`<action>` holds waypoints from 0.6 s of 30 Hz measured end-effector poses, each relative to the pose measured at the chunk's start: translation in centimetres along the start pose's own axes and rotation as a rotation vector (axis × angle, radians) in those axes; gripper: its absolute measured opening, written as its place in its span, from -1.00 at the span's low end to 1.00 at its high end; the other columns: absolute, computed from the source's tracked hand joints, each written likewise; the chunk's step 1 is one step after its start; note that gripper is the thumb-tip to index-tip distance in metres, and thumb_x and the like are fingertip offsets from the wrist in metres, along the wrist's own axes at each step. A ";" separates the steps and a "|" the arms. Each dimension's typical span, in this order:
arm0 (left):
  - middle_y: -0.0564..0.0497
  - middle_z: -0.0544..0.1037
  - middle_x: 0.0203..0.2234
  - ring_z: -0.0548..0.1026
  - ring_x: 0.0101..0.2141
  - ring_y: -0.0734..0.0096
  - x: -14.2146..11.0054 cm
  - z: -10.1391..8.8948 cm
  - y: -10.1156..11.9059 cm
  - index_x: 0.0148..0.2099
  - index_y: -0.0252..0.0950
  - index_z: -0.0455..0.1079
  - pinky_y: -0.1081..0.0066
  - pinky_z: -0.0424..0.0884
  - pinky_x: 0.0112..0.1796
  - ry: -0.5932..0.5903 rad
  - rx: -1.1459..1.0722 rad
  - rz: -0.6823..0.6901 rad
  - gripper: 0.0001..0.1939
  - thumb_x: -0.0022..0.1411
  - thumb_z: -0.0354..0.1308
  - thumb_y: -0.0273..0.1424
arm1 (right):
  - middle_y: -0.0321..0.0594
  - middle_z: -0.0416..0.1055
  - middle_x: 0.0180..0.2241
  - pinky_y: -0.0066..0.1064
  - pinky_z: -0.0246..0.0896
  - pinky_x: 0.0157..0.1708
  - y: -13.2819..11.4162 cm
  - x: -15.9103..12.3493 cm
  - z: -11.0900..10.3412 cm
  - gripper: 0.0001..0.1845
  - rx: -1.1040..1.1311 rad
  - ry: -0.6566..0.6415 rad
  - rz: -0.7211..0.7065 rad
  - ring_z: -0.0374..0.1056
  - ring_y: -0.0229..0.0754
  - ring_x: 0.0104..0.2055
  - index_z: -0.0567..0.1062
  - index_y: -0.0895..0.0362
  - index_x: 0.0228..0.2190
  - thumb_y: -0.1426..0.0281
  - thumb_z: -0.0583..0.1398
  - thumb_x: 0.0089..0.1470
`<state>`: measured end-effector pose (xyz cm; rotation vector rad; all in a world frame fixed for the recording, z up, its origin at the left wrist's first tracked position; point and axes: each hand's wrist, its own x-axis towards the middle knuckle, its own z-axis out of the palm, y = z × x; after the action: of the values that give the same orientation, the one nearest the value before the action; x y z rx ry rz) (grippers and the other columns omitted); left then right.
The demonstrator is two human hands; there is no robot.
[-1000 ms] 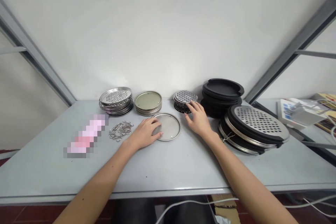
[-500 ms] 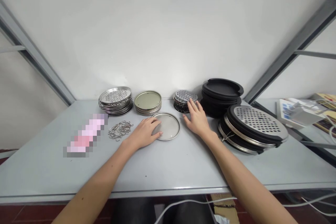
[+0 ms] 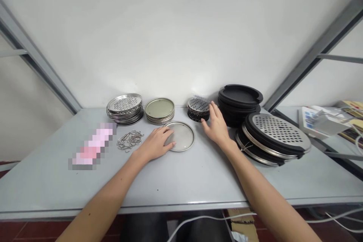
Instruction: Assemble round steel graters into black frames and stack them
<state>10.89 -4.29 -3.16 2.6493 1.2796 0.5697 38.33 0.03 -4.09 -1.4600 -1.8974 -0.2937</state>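
Observation:
My left hand (image 3: 156,143) lies over the left edge of a shallow round metal dish (image 3: 183,137), its thumb and fingers spread. My right hand (image 3: 217,125) is at the right side of a small stack of perforated metal discs (image 3: 197,113). Its fingertips hold the edge of the top disc (image 3: 202,98), which is tilted up and blurred; the exact contact is hard to see. To the left of the dish is a loose pile of wire clips (image 3: 130,140). Behind it stands a stack of olive-toned metal dishes (image 3: 159,109).
Larger perforated metal discs (image 3: 124,105) are stacked at the back left. On the right stand black round holders (image 3: 241,96) and a leaning stack of black-rimmed graters (image 3: 279,132). A pixelated pink item (image 3: 95,145) lies on the grey table (image 3: 181,181).
My right hand has shifted slightly right and its fingers have drawn closer together. The top perforated disc has tilted up off its stack. My left hand and the dish have not moved.

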 end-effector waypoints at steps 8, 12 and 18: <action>-0.13 0.38 0.05 0.35 0.04 0.11 -0.1 0.0 -0.1 0.12 -0.23 0.29 0.14 0.29 0.05 0.011 -0.021 -0.002 -0.60 0.26 0.09 -0.25 | 0.05 -0.06 0.30 -0.04 -0.05 0.26 -1.7 0.2 -1.9 -0.27 0.150 0.118 -0.032 -0.10 0.06 0.32 -0.03 0.23 0.26 0.29 0.08 0.14; -0.14 0.37 0.06 0.32 0.07 0.13 0.1 -0.1 -0.2 0.18 -0.24 0.23 0.14 0.26 0.08 0.089 -0.045 -0.019 -0.56 0.27 0.07 -0.28 | -0.04 0.06 0.26 -0.05 0.01 0.23 -3.0 -0.2 -2.6 -0.37 0.262 0.125 -0.079 0.01 0.04 0.29 0.08 0.13 0.23 0.30 0.06 0.16; -0.12 0.38 0.02 0.37 0.02 0.19 0.7 -0.7 -0.3 0.19 -0.25 0.17 0.21 0.33 0.03 0.379 -0.061 -0.126 -0.56 0.29 0.05 -0.32 | -0.06 0.19 0.20 -0.08 0.07 0.21 -3.9 -0.6 -2.9 -0.47 0.417 0.040 -0.188 0.11 -0.01 0.24 0.23 0.13 0.15 0.35 0.07 0.15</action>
<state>10.79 -3.54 -2.38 2.4648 1.4812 1.1108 35.93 -3.36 -1.44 -0.9964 -1.9249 -0.0081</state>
